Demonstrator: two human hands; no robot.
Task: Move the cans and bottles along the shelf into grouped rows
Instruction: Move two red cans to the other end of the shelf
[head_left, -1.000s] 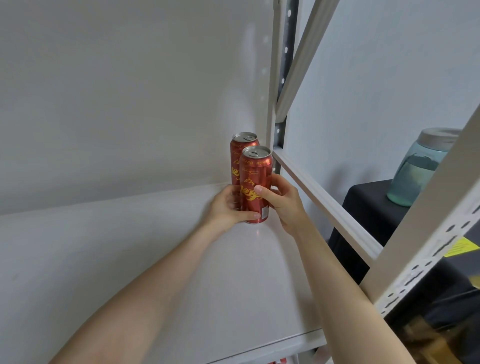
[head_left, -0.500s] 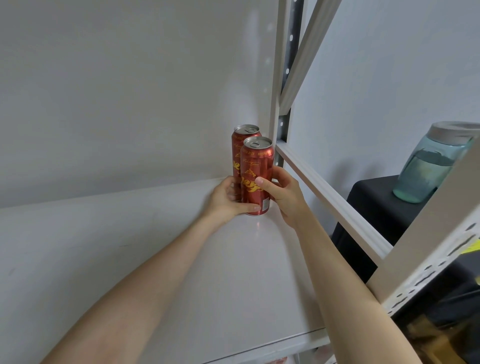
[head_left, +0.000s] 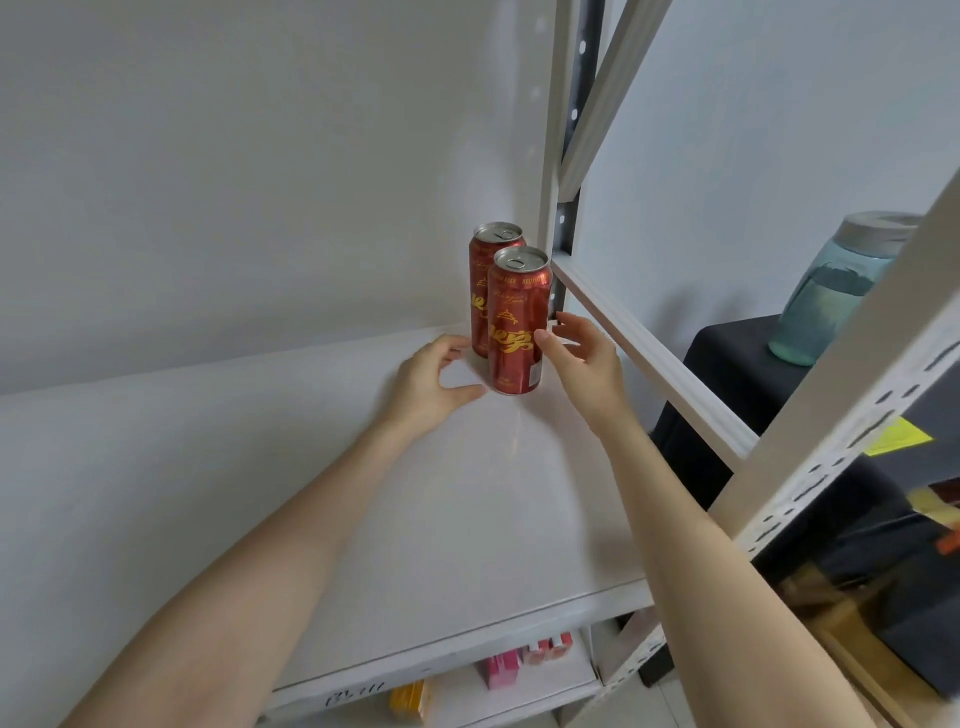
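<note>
The left hand (head_left: 428, 384) has its fingers (head_left: 452, 344) loosely spread and holding nothing, with the thumb tip just beside the foot of the front can (head_left: 517, 322). The right hand (head_left: 584, 356) also has its fingers wide apart; its thumb is at the can's right side, and I cannot tell whether it touches. This can stands upright between both hands, with the rear can (head_left: 483, 291) close behind it. Both cans sit in the back right corner of the shelf (head_left: 415, 519), near the upright post (head_left: 558, 156) and side rail (head_left: 649, 358). Open board stretches left and forward to the front edge. The cans are red with gold lettering and silver tops.

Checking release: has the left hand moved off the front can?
Yes: the left hand drew back leftward, away from the front can beside the shelf upright.
</note>
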